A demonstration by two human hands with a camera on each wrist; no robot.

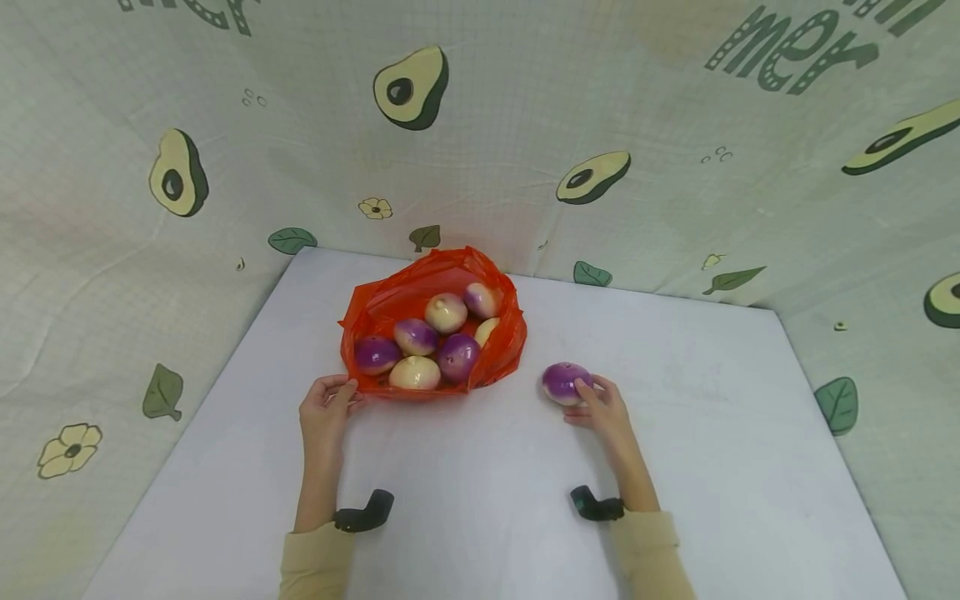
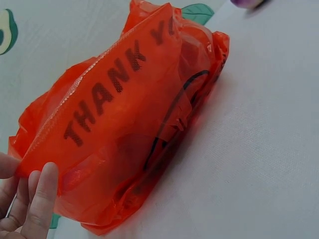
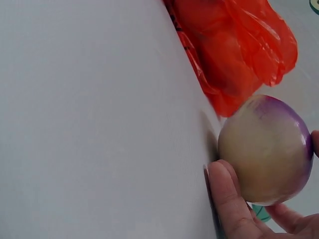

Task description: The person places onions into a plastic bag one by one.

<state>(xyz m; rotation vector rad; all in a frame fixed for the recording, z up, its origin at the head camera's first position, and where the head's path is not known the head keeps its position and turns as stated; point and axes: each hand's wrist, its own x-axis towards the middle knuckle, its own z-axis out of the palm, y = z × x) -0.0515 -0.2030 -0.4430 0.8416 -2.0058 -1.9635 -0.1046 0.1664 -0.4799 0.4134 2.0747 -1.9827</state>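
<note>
A red plastic bag (image 1: pixel 498 367) lies with its mouth spread, and several purple-and-white turnips (image 1: pixel 415 337) sit inside it. My left hand (image 1: pixel 328 398) pinches the bag's front left rim between thumb and fingers; the left wrist view shows dark "THANK" lettering on the bag's side (image 2: pixel 124 99). To the right of the bag, my right hand (image 1: pixel 606 412) grips one turnip (image 1: pixel 562 382), thumb on its top side and fingers round its right and underside. In the right wrist view this turnip (image 3: pixel 266 149) shows its pale side, close beside the white tabletop.
The white table (image 1: pixel 465 500) carries the bag and turnips. Behind and beside it hangs a pale cloth (image 1: pixel 495 108) printed with avocados and leaves. Dark wrist cameras (image 1: pixel 367 511) are strapped to both forearms.
</note>
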